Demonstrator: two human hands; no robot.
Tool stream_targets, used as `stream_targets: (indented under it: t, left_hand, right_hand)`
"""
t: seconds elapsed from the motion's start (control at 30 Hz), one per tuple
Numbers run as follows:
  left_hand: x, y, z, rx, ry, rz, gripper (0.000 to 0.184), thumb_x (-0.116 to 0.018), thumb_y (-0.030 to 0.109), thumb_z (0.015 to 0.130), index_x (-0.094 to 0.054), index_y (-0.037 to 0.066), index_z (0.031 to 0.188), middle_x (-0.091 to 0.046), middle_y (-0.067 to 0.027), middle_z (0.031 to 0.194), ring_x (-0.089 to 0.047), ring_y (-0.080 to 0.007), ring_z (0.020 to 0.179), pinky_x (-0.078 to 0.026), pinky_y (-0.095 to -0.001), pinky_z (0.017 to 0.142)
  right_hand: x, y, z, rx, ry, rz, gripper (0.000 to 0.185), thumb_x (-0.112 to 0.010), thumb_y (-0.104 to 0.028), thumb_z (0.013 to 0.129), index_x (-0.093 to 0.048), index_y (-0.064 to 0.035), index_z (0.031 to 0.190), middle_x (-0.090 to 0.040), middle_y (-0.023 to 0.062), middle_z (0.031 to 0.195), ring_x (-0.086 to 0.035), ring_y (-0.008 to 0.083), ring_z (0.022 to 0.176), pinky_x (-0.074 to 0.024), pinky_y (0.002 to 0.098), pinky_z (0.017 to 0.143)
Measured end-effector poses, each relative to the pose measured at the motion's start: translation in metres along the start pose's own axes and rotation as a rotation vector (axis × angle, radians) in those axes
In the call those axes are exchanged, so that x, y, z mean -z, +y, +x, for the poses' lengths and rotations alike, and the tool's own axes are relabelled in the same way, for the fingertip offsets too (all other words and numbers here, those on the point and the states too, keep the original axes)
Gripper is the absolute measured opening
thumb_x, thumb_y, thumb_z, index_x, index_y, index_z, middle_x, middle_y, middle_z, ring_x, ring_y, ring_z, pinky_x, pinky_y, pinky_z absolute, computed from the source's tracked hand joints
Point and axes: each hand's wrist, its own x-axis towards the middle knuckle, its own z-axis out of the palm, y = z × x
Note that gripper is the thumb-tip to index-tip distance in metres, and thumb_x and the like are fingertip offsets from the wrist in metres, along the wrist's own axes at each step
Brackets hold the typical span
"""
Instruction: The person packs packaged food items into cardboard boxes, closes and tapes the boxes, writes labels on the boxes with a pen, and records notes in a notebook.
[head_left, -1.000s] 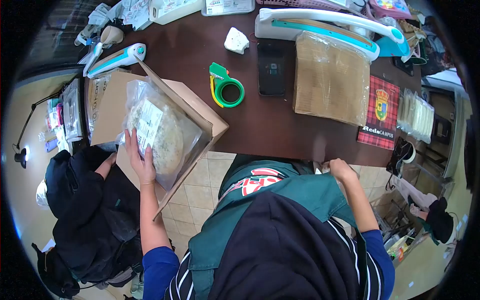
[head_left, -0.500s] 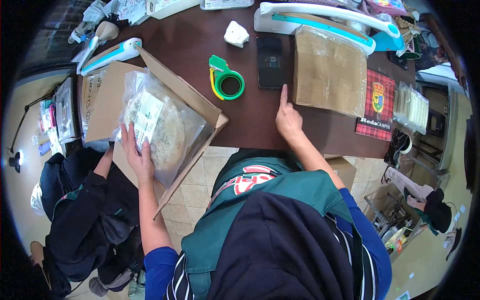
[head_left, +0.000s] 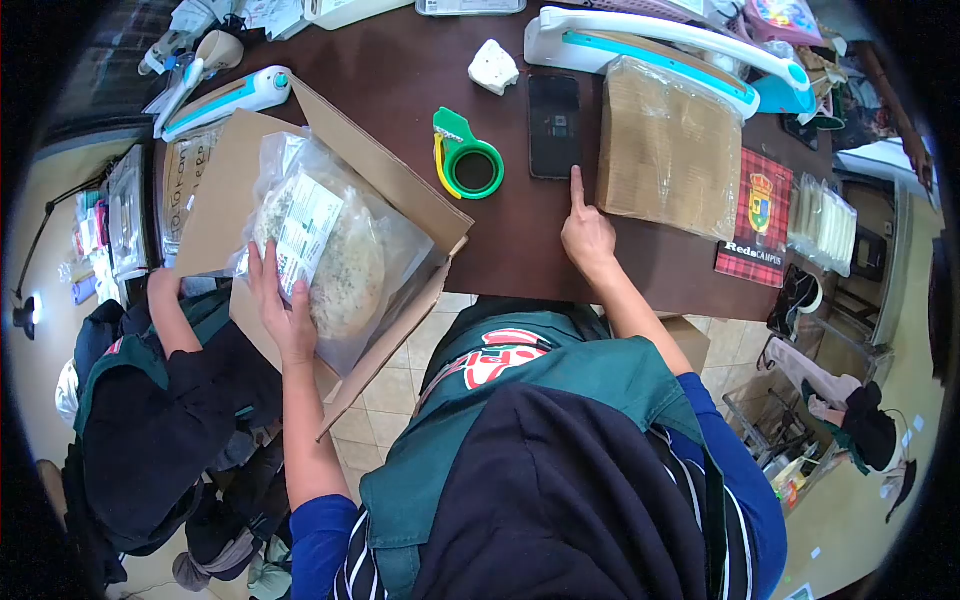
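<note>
My left hand lies with its fingers apart on a clear plastic bag. Inside the bag is a pale round item with dark specks, its kind unclear, and a white printed label shows on it. The bag rests in an open cardboard box with raised flaps. My right hand points with its index finger stretched out, the other fingers curled and nothing in them. Its fingertip is at the lower right edge of a black phone lying on the table.
A green tape dispenser and a white lump lie on the brown table. Right of the phone are a closed, taped cardboard box, a red plaid booklet and a white-and-turquoise sealer. A co-worker is at the left.
The view has shifted slightly, so the tabletop things appear a little further right. My hands keep their places on the bag and at the phone. The co-worker's arm has moved left.
</note>
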Motion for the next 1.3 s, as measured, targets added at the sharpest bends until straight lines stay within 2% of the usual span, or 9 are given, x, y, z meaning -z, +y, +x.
stream_targets:
  t: [0.47,0.77,0.97,1.03,1.07,1.1,1.17,1.27,1.3]
  left_hand:
    - [0.001,0.005,0.0,-0.065,0.027,-0.001,0.053,-0.05,0.035,0.085,-0.046,0.004,0.128,-0.033,-0.0205,0.139,-0.03,-0.0359,0.128,-0.025,-0.0415,0.103]
    - [0.0,0.001,-0.002,-0.053,0.026,0.035,0.054,-0.051,0.035,0.083,-0.044,0.009,0.13,-0.031,-0.0193,0.14,-0.027,-0.0374,0.129,-0.02,-0.0443,0.105]
    - [0.002,0.002,0.0,-0.011,-0.074,0.206,0.063,-0.056,0.038,0.081,-0.036,0.013,0.136,-0.026,-0.0204,0.142,-0.019,-0.0396,0.132,-0.015,-0.0494,0.106]
    - [0.004,0.004,0.004,0.005,-0.078,0.232,0.066,-0.058,0.041,0.08,-0.036,0.013,0.135,-0.025,-0.0209,0.142,-0.021,-0.0402,0.131,-0.016,-0.0498,0.106]
    - [0.005,0.005,0.006,0.015,-0.098,0.239,0.067,-0.058,0.043,0.079,-0.037,0.014,0.135,-0.024,-0.021,0.142,-0.022,-0.0405,0.131,-0.017,-0.0498,0.105]
    - [0.006,0.006,0.009,0.03,-0.115,0.249,0.068,-0.059,0.044,0.078,-0.037,0.014,0.135,-0.024,-0.0211,0.142,-0.023,-0.0408,0.13,-0.018,-0.0498,0.105]
    - [0.0,0.008,0.013,0.024,-0.07,0.304,0.069,-0.06,0.045,0.077,-0.037,0.016,0.135,-0.024,-0.0209,0.142,-0.024,-0.0411,0.129,-0.019,-0.0505,0.104]
    - [-0.005,0.007,0.014,0.014,-0.042,0.346,0.07,-0.06,0.047,0.076,-0.037,0.018,0.135,-0.024,-0.0203,0.142,-0.025,-0.0415,0.129,-0.021,-0.0523,0.103]
    - [-0.006,0.008,0.013,0.018,-0.06,0.334,0.07,-0.06,0.048,0.076,-0.037,0.02,0.135,-0.025,-0.0199,0.142,-0.025,-0.0415,0.129,-0.021,-0.0535,0.102]
  right_hand:
    - [0.004,0.001,0.001,0.01,-0.045,-0.007,0.089,-0.048,-0.004,0.073,0.007,-0.0131,0.142,-0.062,0.0235,0.07,-0.063,0.0367,0.063,-0.0523,0.0472,0.058]
    - [-0.002,0.013,-0.007,0.098,0.109,0.081,0.086,-0.047,-0.005,0.073,0.004,-0.0117,0.142,-0.06,0.0219,0.065,-0.061,0.0386,0.06,-0.0505,0.0493,0.056]
    - [0.02,-0.004,-0.015,0.073,0.108,0.164,0.074,-0.048,-0.009,0.077,-0.012,-0.0119,0.141,-0.059,0.0213,0.067,-0.058,0.0383,0.058,-0.0491,0.0456,0.058]
    - [0.047,-0.027,-0.016,0.246,0.062,0.493,0.062,-0.05,-0.018,0.083,-0.022,-0.0103,0.138,-0.061,0.0211,0.067,-0.06,0.0387,0.063,-0.0476,0.0501,0.061]
    - [0.062,-0.043,-0.016,0.294,0.044,0.713,0.053,-0.052,-0.026,0.087,-0.031,-0.01,0.134,-0.062,0.0159,0.068,-0.061,0.0316,0.059,-0.048,0.0435,0.059]
    - [0.086,-0.061,-0.018,0.303,-0.122,0.996,0.052,-0.052,-0.028,0.089,-0.033,-0.009,0.134,-0.064,0.0112,0.081,-0.061,0.0222,0.067,-0.048,0.0354,0.063]
    - [0.103,-0.086,-0.004,0.567,-0.183,1.299,0.055,-0.051,-0.03,0.09,-0.03,-0.0086,0.136,-0.059,0.0102,0.104,-0.057,0.0148,0.087,-0.0453,0.0292,0.074]
    - [0.155,-0.127,-0.015,0.694,-0.409,1.461,0.057,-0.053,-0.023,0.089,-0.028,-0.0071,0.138,-0.043,0.0131,0.128,-0.045,0.0181,0.113,-0.04,0.0293,0.089]
    - [0.167,-0.134,-0.019,0.71,-0.426,1.455,0.057,-0.053,-0.023,0.089,-0.028,-0.0071,0.138,-0.043,0.0131,0.128,-0.045,0.0181,0.113,-0.04,0.0293,0.089]
